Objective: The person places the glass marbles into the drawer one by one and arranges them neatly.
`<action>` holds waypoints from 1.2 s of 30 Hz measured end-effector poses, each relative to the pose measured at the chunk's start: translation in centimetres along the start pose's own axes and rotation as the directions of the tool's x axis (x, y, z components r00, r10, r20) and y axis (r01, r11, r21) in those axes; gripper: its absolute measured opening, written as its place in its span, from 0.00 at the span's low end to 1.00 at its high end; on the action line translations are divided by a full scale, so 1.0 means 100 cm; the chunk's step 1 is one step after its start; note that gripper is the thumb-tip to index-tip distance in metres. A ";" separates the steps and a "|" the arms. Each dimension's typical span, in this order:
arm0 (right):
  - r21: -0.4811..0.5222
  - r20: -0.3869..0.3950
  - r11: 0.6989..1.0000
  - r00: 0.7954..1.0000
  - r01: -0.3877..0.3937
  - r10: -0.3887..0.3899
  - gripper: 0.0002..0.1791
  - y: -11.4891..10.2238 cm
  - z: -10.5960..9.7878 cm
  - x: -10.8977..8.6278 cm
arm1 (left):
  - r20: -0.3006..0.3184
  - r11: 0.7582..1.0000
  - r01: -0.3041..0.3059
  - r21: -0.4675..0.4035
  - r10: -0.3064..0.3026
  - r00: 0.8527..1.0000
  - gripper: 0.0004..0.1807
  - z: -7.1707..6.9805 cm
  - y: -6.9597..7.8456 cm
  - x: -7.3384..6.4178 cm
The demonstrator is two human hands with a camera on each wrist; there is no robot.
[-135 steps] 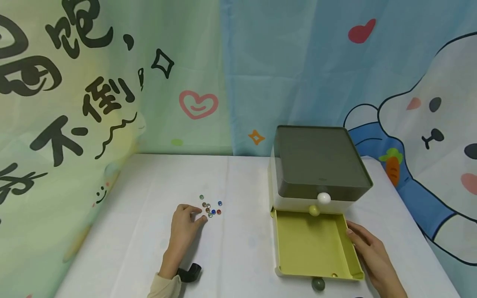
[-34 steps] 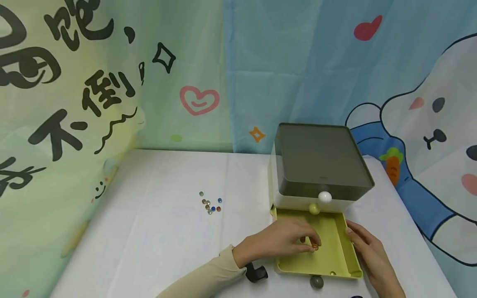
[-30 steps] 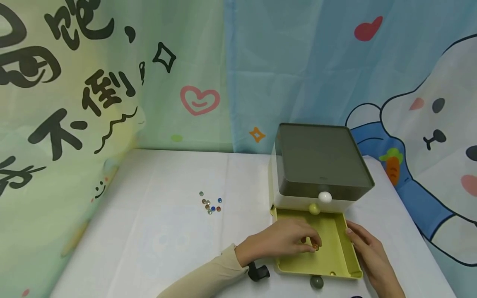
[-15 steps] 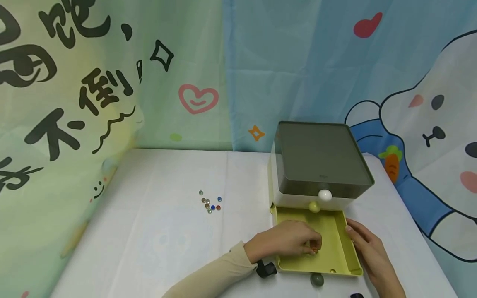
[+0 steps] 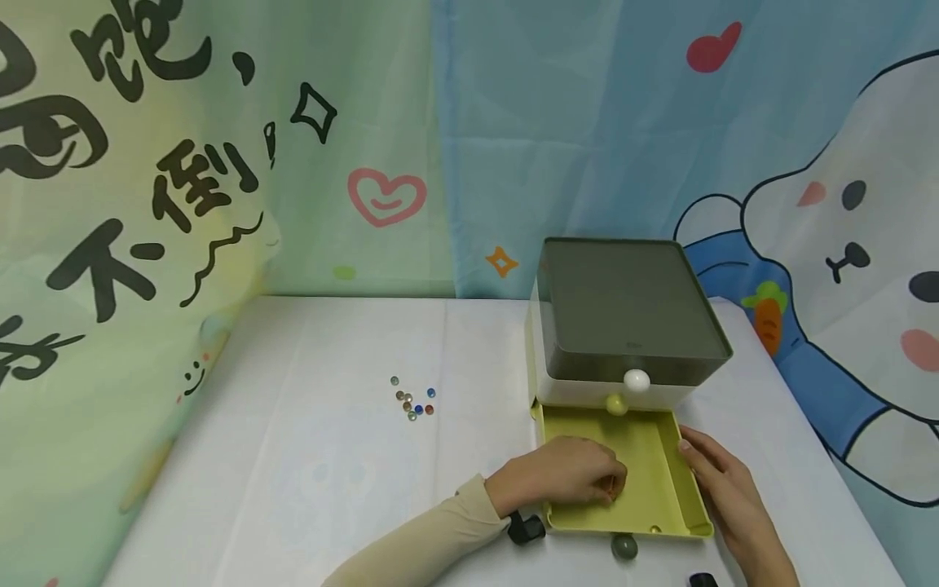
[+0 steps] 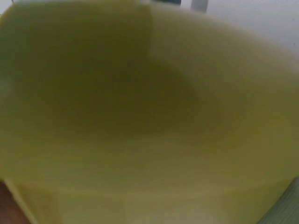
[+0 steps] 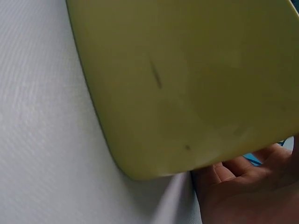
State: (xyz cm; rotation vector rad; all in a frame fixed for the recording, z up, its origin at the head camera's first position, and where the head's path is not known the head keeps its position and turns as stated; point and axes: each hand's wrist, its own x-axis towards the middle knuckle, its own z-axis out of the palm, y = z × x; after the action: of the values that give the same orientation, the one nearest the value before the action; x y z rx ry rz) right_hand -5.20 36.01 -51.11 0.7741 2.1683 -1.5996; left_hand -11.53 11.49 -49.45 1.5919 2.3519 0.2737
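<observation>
Wht table [image 5: 308,489], L hand [image 5: 561,473] in yel. drawer [image 5: 653,481], grip unclear, R hand [image 5: 734,493] holding drawer

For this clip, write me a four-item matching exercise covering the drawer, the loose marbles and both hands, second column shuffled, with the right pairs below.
Things
1. drawer
2. marbles
3. left hand
4. right hand

Place or state
A. over the drawer's interior, fingers bent downward
B. at the drawer's side wall, thumb by the rim
C. pulled out, with its yellow-green inside showing
D. in a loose cluster on the white tabletop

Right pairs
1-C
2-D
3-A
4-B
</observation>
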 end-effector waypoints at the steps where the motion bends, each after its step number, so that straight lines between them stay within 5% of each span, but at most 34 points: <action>1: -0.003 0.000 1.000 1.000 0.002 -0.002 0.48 0.000 0.000 0.000 | 0.003 1.000 0.006 0.008 -0.006 1.000 0.04 0.001 0.000 0.000; 14: 0.026 -0.004 1.000 1.000 -0.012 0.013 0.48 -0.002 0.000 0.002 | 0.059 0.999 -0.036 0.033 0.034 0.998 0.05 0.006 -0.004 0.004; 26: 0.029 0.000 0.999 1.000 -0.016 0.016 0.48 0.000 -0.001 0.003 | 0.184 0.992 -0.122 -0.021 0.124 0.975 0.06 0.008 -0.005 0.009; 36: 0.040 0.009 0.999 1.000 -0.019 0.019 0.48 0.000 -0.001 0.003 | 0.218 0.991 -0.132 -0.027 0.135 0.967 0.07 0.005 0.001 0.005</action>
State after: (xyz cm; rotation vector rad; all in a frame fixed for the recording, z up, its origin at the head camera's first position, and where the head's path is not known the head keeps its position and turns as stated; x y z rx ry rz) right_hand -5.43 36.20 -51.26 0.7959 2.1227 -1.6388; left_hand -11.46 12.01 -49.90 1.6844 2.0782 0.1322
